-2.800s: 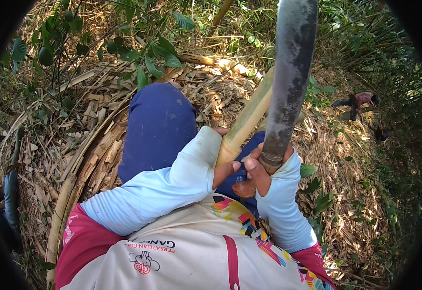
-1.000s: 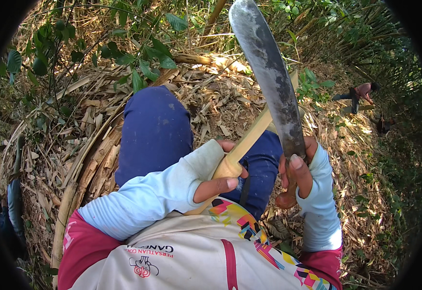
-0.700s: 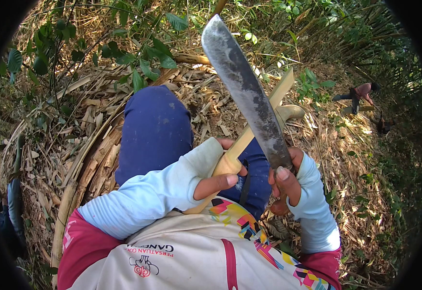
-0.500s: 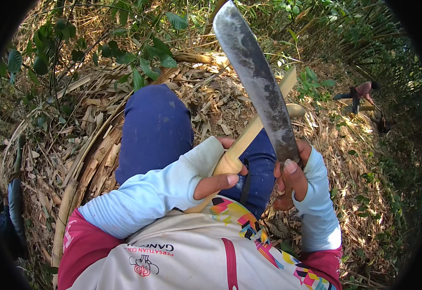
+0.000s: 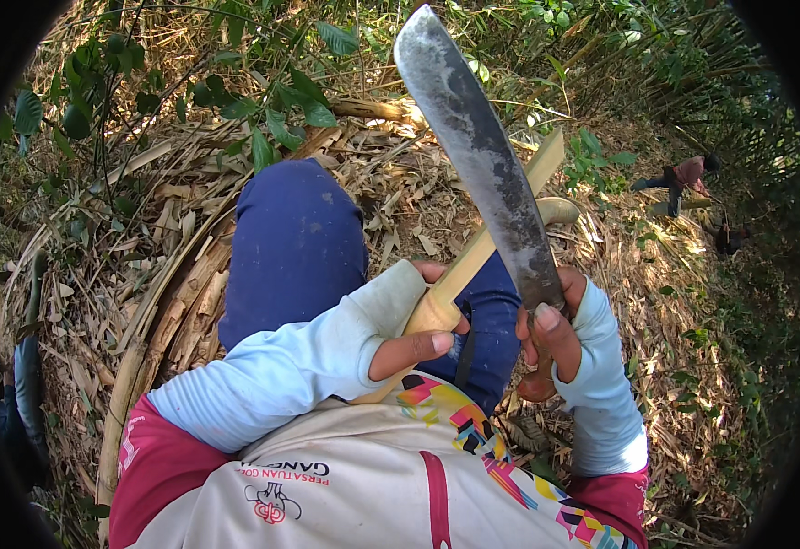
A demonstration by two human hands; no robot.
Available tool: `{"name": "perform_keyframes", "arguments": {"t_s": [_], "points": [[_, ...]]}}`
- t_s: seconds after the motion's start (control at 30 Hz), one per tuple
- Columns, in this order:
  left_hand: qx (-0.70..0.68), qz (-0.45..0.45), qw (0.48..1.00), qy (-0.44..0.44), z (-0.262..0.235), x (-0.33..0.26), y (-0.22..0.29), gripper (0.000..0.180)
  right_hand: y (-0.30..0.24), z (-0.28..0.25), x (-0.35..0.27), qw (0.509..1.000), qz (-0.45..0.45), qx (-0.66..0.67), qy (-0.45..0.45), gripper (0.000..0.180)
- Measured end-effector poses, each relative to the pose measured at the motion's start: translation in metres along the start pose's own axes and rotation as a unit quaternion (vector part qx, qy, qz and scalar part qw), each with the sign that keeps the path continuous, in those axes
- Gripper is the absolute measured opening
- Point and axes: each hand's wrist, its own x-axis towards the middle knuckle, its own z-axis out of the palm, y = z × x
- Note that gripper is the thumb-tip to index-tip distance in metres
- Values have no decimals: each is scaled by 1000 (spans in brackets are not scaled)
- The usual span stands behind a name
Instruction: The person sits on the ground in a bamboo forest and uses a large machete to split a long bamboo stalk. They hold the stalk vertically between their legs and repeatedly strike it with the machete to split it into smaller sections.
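My left hand (image 5: 398, 316), in a light blue sleeve that covers the palm, is closed around a pale split bamboo strip (image 5: 463, 269). The strip slants up and away to the right, and its near end rests by my shirt. My right hand (image 5: 560, 328) grips a machete (image 5: 489, 151) by its handle, the thumb lying along the base of the blade. The broad, dark, worn blade points up and slightly left. It crosses in front of the strip, hiding part of it. Below my right fingers the brown butt of the handle (image 5: 536, 385) shows.
My blue-trousered knee (image 5: 296, 242) rises between the arms and the ground. A rounded pole end (image 5: 557, 211) sticks out behind the blade. Long split bamboo (image 5: 171, 339) lies at left over dry leaves. Another person (image 5: 688, 175) bends at the far right. Leafy branches (image 5: 281, 105) hang ahead.
The machete's tip has swung slightly left and down, and the right hand has turned a little with it. My left hand and the bamboo strip stay nearly still.
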Motion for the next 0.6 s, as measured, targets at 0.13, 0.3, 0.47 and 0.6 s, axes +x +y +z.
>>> {"name": "perform_keyframes", "arguments": {"t_s": [0.13,0.3,0.47,0.6], "points": [[-4,0,1000,-1,2,0,3,64,0,1,0,1000,-1,2,22,38],[12,3,1000,-4,1,0,2,65,-5,1,1,999,10,19,38,37],[-10,-1,1000,0,3,-1,7,65,7,2,-1,999,-24,-30,-18,36],[-9,7,1000,-7,4,0,6,65,-3,3,1,999,-2,-3,32,35]]}}
